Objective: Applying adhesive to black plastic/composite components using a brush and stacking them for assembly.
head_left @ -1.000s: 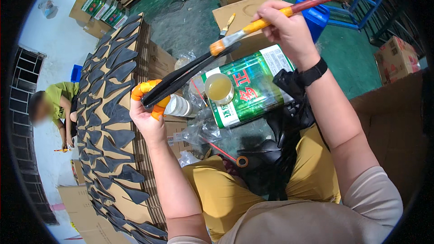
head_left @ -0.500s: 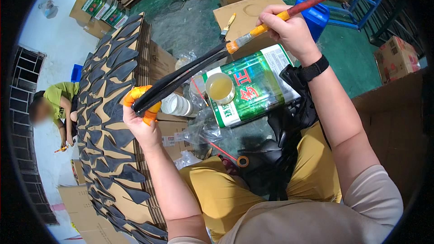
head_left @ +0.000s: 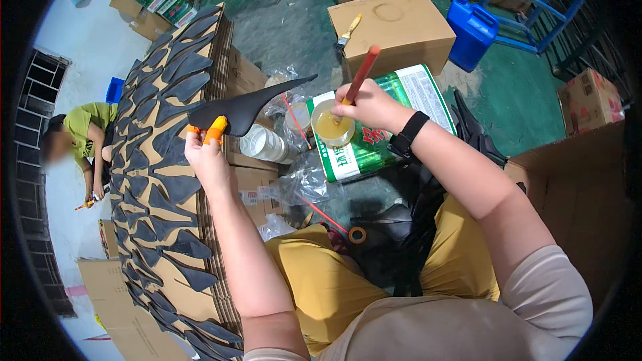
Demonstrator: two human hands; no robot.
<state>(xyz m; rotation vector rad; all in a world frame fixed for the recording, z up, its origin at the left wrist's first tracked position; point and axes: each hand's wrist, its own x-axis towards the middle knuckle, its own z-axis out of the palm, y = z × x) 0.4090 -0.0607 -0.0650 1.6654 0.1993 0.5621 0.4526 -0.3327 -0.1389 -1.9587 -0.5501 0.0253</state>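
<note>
My left hand [head_left: 210, 157], with orange tape round its fingertips, pinches a flat black leaf-shaped piece [head_left: 237, 108]. The piece's pointed end reaches right, over the floor. In my right hand [head_left: 373, 107] is a paintbrush [head_left: 363, 73], its red handle tilted up. Its bristle end is down in a clear cup [head_left: 315, 120] of yellowish liquid and hidden by my fingers and the cup. The cup stands on a green and white tin [head_left: 420, 90] lying on its side.
At left rises a stack of cardboard sheets [head_left: 175, 217] covered with similar black pieces. White tubs [head_left: 264, 143] and crumpled plastic lie between it and the tin. Cardboard boxes [head_left: 391, 20], a brush [head_left: 349, 30] and a blue jerrycan [head_left: 471, 30] are beyond. Far left, another person [head_left: 93, 137] crouches.
My right hand has brought the brush down from the black piece into the cup. The black piece has turned its flat face up in my left hand.
</note>
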